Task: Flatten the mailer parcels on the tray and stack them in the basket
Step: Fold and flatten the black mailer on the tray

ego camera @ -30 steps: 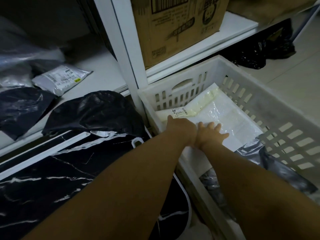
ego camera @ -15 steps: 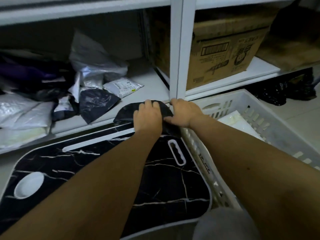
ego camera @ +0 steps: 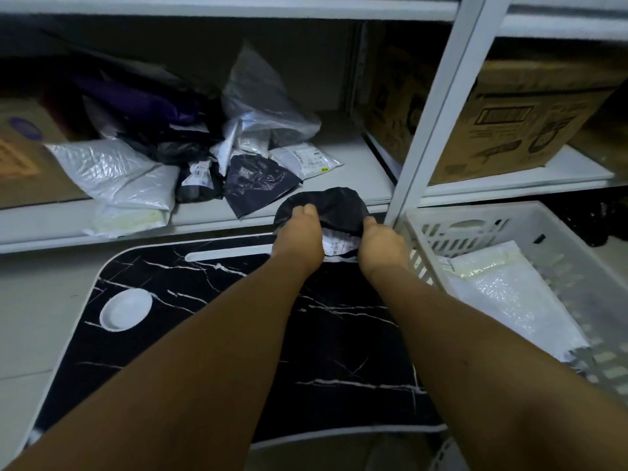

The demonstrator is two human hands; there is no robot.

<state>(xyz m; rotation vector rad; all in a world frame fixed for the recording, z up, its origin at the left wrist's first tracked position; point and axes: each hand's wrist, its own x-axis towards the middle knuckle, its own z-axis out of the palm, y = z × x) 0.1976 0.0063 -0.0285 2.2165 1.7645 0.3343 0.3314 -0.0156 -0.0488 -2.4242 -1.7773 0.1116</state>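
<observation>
A puffy black mailer parcel [ego camera: 334,207] with a white label sits at the far edge of the black marble-pattern tray [ego camera: 238,334], partly over the shelf lip. My left hand [ego camera: 299,237] grips its left side with fingers curled over the top. On the parcel's right side, my right hand [ego camera: 380,246] holds it the same way. The white slatted basket [ego camera: 560,246] stands to the right of the tray. A white bubble mailer [ego camera: 509,297] lies flat inside the basket.
A low white shelf [ego camera: 353,164] behind the tray holds a heap of several mailers [ego camera: 217,158], white, grey and black. A white upright post [ego camera: 431,124] stands between tray and basket. Cardboard boxes [ego camera: 509,120] fill the right shelf bay.
Both hands left the white mailer in the basket and went left to the black parcel. They now hold it by its two sides, lifted slightly so the label shows.
</observation>
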